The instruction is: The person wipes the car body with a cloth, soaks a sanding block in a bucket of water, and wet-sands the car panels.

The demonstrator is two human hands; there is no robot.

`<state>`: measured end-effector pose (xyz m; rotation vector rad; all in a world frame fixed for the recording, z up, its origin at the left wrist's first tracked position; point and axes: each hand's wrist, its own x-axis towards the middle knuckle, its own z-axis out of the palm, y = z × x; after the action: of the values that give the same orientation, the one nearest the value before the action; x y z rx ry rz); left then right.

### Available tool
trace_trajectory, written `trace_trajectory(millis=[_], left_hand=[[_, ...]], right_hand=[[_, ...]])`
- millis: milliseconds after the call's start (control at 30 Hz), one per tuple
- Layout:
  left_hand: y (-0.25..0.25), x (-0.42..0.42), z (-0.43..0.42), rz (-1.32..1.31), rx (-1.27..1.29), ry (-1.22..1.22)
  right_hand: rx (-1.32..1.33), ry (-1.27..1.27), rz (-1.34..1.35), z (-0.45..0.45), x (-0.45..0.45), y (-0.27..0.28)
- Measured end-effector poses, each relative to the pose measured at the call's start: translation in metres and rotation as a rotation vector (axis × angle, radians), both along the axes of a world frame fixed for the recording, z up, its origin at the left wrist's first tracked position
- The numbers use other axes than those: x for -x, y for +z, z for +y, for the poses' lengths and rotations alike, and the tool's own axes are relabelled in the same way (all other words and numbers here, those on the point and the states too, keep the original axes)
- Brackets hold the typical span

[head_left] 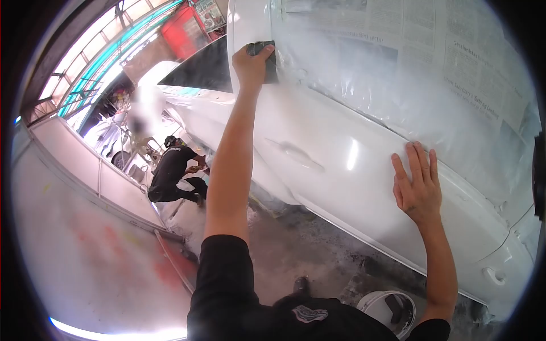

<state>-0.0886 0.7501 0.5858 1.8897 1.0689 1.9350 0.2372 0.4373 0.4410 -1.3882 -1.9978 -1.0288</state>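
Note:
My left hand (249,67) is closed on a dark sheet of sandpaper (271,69), its thumb lying over the top edge. It presses the sheet against the white pillar beside the covered window of a white car. Lower on the right, my right hand (421,190) lies flat on the car's white door panel (335,142), fingers stretched toward the window edge and holding nothing. Newspaper and clear plastic (364,65) cover the window. A recessed door handle (293,153) sits between my two arms.
Below my right arm stands a white bucket (372,307) with a dark block-like thing inside. A co-worker in dark clothes (173,167) crouches farther along the car. A paint-stained panel (102,227) borders the left, and the floor (278,250) is wet-looking.

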Motion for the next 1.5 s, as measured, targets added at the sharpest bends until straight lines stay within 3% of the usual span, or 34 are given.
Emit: trace_trajectory(millis=[133,167,233,367,433,533,567,633,700,767,800,900,933,967,1033,1100,1167,1233,1333,1367,1433,1500], left_hand=[[-0.033,0.007,-0.026,-0.015,0.082,-0.006],[-0.051,0.010,-0.026,0.015,-0.001,0.019],[-0.042,0.010,-0.026,0.033,0.068,0.006],[0.023,0.003,0.000,0.141,-0.096,0.029],[0.030,0.003,0.004,0.091,0.006,-0.007],[-0.015,0.011,-0.012,0.077,0.095,0.006],[-0.033,0.018,-0.011,0.121,-0.066,-0.005],[-0.019,0.019,-0.011,0.209,-0.147,0.039],[0.025,0.015,-0.002,0.169,0.078,-0.042],[0.059,0.010,0.017,0.215,-0.160,-0.026],[0.062,0.009,0.010,0.189,-0.141,-0.040],[0.025,0.007,-0.004,0.114,0.128,-0.057],[-0.009,0.010,-0.001,0.166,-0.116,0.015],[-0.026,0.011,-0.012,0.173,-0.191,0.024],[-0.020,0.008,-0.011,0.139,-0.202,0.041],[0.022,0.000,0.012,0.054,-0.089,-0.016],[0.075,-0.003,0.034,0.157,-0.233,-0.044],[0.086,-0.005,0.025,0.165,-0.140,-0.024],[0.024,0.002,0.006,0.121,-0.015,-0.023],[-0.003,0.008,0.011,0.208,-0.200,0.075],[0.000,0.006,-0.004,0.163,-0.090,0.018],[0.035,-0.003,0.015,0.087,-0.111,-0.047]], right_hand=[[-0.003,-0.017,0.000,0.001,0.002,-0.001],[-0.006,-0.022,0.009,0.001,0.004,-0.001],[-0.010,-0.025,0.020,0.001,0.005,-0.003],[-0.027,-0.041,0.007,0.003,0.008,-0.002],[-0.051,-0.043,0.011,0.003,0.005,-0.004],[-0.051,-0.029,0.025,0.000,0.006,-0.003],[-0.051,-0.027,0.038,0.000,0.007,-0.003],[-0.053,-0.029,0.040,0.001,0.007,-0.002],[-0.046,-0.033,0.036,0.001,0.009,-0.001],[-0.033,-0.042,0.026,0.001,0.008,-0.003],[-0.042,-0.041,0.017,0.002,0.007,-0.003],[-0.053,-0.041,0.019,0.001,0.004,-0.007],[-0.049,-0.038,0.023,0.000,0.003,-0.006],[-0.047,-0.038,0.031,0.000,0.003,-0.007],[-0.042,-0.032,0.035,0.000,0.005,-0.007],[-0.048,-0.043,0.037,-0.001,0.004,-0.008],[-0.048,-0.045,0.032,0.000,0.005,-0.008],[-0.061,-0.050,0.021,0.001,0.004,-0.008],[-0.075,-0.043,0.029,0.000,0.004,-0.008],[-0.078,-0.040,0.034,0.001,0.003,-0.009],[-0.058,-0.036,0.048,0.001,0.005,-0.008],[-0.055,-0.043,0.046,0.002,0.004,-0.008]])
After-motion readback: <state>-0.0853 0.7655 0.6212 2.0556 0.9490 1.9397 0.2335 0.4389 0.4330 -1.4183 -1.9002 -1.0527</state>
